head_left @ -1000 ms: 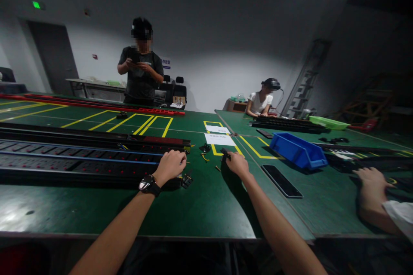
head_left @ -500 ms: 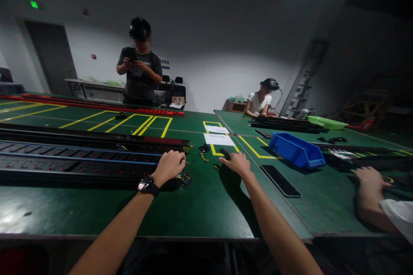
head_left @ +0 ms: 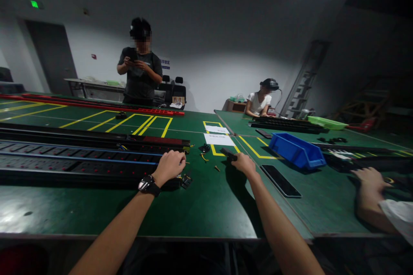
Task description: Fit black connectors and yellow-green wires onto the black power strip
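Observation:
My left hand point(head_left: 170, 166), with a black watch on its wrist, rests closed on the end of a long black power strip point(head_left: 80, 165) on the green table point(head_left: 200, 206). A small black end piece point(head_left: 186, 180) lies just right of that hand. My right hand point(head_left: 244, 164) is closed around a small black part point(head_left: 228, 153), which sticks out to the left of the fingers just above the table. A tiny screw point(head_left: 216, 167) and a yellow wire bit point(head_left: 204, 157) lie between my hands.
More long strips point(head_left: 97, 139) lie behind. White papers point(head_left: 219, 139), a blue bin point(head_left: 297, 150) and a flat black plate point(head_left: 280, 180) sit to the right. A co-worker's hand point(head_left: 371, 180) rests at far right. One person stands, another sits at the back.
My right hand closed on the small black part and shifted slightly right. The left hand stayed on the strip's end.

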The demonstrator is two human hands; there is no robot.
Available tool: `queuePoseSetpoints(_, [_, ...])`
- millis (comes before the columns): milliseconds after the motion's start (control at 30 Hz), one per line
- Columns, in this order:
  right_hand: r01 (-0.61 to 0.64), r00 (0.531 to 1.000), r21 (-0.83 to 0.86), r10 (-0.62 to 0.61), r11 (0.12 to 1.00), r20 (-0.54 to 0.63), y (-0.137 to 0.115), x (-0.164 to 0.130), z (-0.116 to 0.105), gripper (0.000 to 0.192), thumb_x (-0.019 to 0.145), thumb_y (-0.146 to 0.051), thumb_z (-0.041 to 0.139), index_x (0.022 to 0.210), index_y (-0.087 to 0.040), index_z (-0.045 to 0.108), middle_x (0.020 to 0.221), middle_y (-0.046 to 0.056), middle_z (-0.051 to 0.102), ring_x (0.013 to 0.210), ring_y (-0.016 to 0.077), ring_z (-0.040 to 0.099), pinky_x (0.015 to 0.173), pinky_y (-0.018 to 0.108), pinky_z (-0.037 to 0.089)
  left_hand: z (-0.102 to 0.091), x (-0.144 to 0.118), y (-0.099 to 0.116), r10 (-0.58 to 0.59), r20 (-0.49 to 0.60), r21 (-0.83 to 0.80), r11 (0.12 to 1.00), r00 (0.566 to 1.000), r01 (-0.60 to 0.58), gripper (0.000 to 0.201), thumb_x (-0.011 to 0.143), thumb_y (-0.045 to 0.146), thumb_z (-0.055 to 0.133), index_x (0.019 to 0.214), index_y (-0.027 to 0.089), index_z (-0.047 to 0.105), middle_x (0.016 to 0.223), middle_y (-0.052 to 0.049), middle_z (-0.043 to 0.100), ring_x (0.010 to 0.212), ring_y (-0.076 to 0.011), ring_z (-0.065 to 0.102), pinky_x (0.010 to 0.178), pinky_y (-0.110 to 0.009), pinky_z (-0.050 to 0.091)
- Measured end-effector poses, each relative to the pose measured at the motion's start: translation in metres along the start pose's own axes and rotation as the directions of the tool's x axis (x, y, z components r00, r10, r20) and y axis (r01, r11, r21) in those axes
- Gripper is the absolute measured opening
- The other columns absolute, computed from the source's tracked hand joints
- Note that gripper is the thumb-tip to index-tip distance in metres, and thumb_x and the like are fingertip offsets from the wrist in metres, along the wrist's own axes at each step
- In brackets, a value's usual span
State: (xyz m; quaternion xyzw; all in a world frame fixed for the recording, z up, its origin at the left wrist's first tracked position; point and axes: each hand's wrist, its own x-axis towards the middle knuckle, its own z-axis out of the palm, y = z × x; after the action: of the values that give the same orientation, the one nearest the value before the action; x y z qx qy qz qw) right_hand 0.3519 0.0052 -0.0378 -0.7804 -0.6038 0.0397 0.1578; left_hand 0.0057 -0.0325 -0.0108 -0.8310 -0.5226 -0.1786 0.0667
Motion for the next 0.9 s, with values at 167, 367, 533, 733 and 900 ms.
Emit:
queuePoseSetpoints(167, [0.052, 0.994, 0.062, -0.045, 0.997, -0.105, -0.008, -0.001, -0.003, 0.026, 0.085, -0.031, 0.063, 0.105, -0.02, 0.077, 0.092, 0.014, 0.075, 0.082, 0.026, 0.069, 0.065, 0.031, 0.043, 0.001, 0.0, 0.0, -0.001, 0.005, 0.004, 1.0, 1.0, 0.001, 0.024, 0.097, 0.027, 0.049, 0.098, 0.021, 0.072, 0.096, -0.008, 0.075, 0.094, -0.0238, 0.066, 0.083, -0.033, 0.046])
queuePoseSetpoints(367, [0.338, 0.938, 0.276, -0.301, 0.9, -0.171, -0.053, -0.02, 0.016, 0.023, 0.085, -0.033, 0.059, 0.087, -0.017, 0.074, 0.074, 0.004, 0.07, 0.066, 0.0178, 0.062, 0.058, 0.025, 0.039, 0.0, 0.0, 0.0, 0.007, 0.007, -0.03, 1.0, 1.0, -0.007, 0.023, 0.097, 0.025, 0.049, 0.096, 0.022, 0.072, 0.095, -0.007, 0.076, 0.093, -0.0236, 0.068, 0.083, -0.033, 0.047])
queuePoseSetpoints(533, [0.49, 0.866, 0.444, -0.476, 0.75, -0.153, -0.1, -0.051, 0.048, 0.018, 0.082, -0.028, 0.063, 0.091, -0.018, 0.076, 0.084, 0.007, 0.075, 0.076, 0.0222, 0.068, 0.071, 0.031, 0.049, -0.001, 0.0, 0.0, -0.004, 0.006, -0.064, 0.998, 1.0, 0.005, 0.021, 0.095, 0.026, 0.051, 0.096, 0.023, 0.072, 0.095, -0.008, 0.077, 0.093, -0.0232, 0.07, 0.084, -0.032, 0.047])
queuePoseSetpoints(733, [0.312, 0.722, 0.881, -0.691, 0.355, 0.023, -0.12, -0.064, 0.066, 0.058, 0.075, -0.018, 0.061, 0.133, -0.019, 0.065, 0.11, 0.007, 0.077, 0.097, 0.024, 0.072, 0.089, 0.039, 0.057, -0.002, 0.001, 0.0, -0.028, 0.011, -0.088, 0.996, 1.0, 0.029, 0.02, 0.093, 0.024, 0.054, 0.096, 0.023, 0.073, 0.094, -0.008, 0.078, 0.092, -0.0239, 0.071, 0.085, -0.032, 0.049])
queuePoseSetpoints(900, [0.244, 0.677, 0.925, -0.734, 0.29, 0.051, -0.12, -0.065, 0.061, 0.064, 0.072, -0.013, 0.058, 0.136, -0.019, 0.063, 0.107, 0.005, 0.078, 0.094, 0.0219, 0.071, 0.089, 0.038, 0.055, -0.003, 0.0, 0.001, -0.041, 0.022, -0.1, 0.994, 0.999, 0.043, 0.021, 0.092, 0.024, 0.054, 0.096, 0.023, 0.074, 0.095, -0.008, 0.078, 0.093, -0.0244, 0.072, 0.086, -0.033, 0.049])
